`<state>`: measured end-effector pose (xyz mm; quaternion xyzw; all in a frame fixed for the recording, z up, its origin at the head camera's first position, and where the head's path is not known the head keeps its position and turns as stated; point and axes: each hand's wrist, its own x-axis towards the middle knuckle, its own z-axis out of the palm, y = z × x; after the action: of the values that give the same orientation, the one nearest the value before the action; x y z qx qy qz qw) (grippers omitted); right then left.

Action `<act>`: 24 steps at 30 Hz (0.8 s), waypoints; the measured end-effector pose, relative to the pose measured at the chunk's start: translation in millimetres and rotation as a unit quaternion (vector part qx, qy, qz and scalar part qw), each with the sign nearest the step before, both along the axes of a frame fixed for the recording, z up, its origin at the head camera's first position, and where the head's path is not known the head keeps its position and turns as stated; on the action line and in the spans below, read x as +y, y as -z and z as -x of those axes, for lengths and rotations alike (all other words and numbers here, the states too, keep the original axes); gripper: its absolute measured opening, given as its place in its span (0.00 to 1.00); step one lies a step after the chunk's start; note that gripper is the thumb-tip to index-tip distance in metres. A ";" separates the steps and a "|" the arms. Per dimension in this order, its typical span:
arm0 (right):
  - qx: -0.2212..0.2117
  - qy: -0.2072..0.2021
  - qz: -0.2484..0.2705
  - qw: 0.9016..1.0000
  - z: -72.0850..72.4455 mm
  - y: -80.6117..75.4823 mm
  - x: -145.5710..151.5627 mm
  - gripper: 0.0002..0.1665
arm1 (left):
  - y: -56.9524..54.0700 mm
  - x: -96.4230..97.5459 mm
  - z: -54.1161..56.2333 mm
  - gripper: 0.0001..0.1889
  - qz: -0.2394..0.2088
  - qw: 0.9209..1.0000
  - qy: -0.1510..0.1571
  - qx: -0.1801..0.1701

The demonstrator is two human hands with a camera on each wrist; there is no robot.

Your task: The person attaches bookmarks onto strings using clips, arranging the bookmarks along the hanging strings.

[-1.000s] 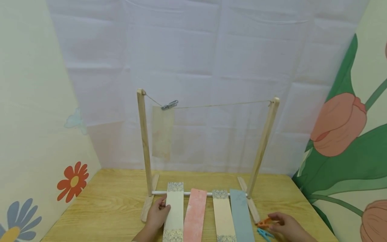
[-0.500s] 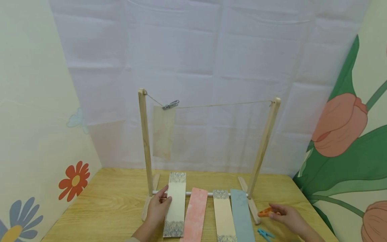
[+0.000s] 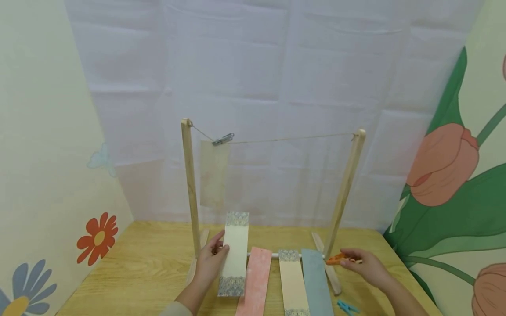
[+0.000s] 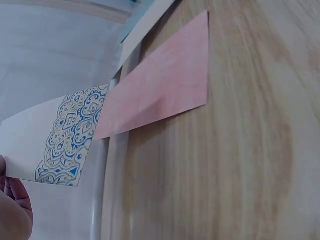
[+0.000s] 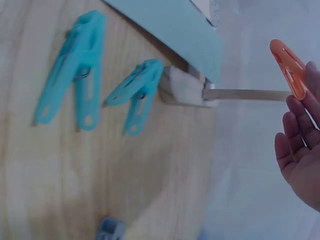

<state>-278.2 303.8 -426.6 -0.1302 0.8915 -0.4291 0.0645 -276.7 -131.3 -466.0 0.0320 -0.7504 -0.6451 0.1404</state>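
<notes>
My left hand (image 3: 211, 260) pinches a cream paper strip (image 3: 236, 252) with patterned bands at both ends by its left edge, tilted up above the table. In the left wrist view the strip's blue-and-gold patterned end (image 4: 72, 135) overlaps a pink strip (image 4: 160, 75). On the right, my right hand (image 3: 365, 265) holds an orange clothespin (image 3: 336, 259) between thumb and fingers, raised near the foot of the right post. Two turquoise clothespins (image 5: 75, 70) lie on the table in the right wrist view. A cord (image 3: 284, 139) runs between two posts, with a grey clothespin (image 3: 223, 139) on it.
From the grey clothespin hangs a pale paper strip (image 3: 213, 175). A wooden post (image 3: 189, 188) stands left and another post (image 3: 345, 193) right, joined low by a white rod (image 3: 275, 256). A peach strip (image 3: 293, 281) and a blue-grey strip (image 3: 317, 281) lie across the rod.
My left hand has lifted the cream strip up and slightly right. My right hand has picked the orange clothespin up from beside the turquoise one and brought it forward and left.
</notes>
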 end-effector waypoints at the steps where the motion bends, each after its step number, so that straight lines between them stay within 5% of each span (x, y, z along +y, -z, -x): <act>1: 0.004 0.002 -0.004 1.000 1.6 -3.0 -3.0 0.33 | -1.9 0.4 0.7 0.25 0.001 1.000 0.000 0.003; 14: 0.080 0.004 0.003 0.997 22.6 -51.0 -46.9 0.29 | -34.4 5.1 7.5 0.25 -0.007 0.999 -0.008 0.049; 24: 0.142 -0.006 -0.045 0.989 33.8 -99.2 -78.2 0.28 | -60.0 10.2 16.4 0.24 -0.028 0.997 -0.007 0.072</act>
<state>-311.9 225.6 -327.4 -0.1922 0.9093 -0.3652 -0.0542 -293.1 -121.1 -406.0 -0.0052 -0.7199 -0.6653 0.1977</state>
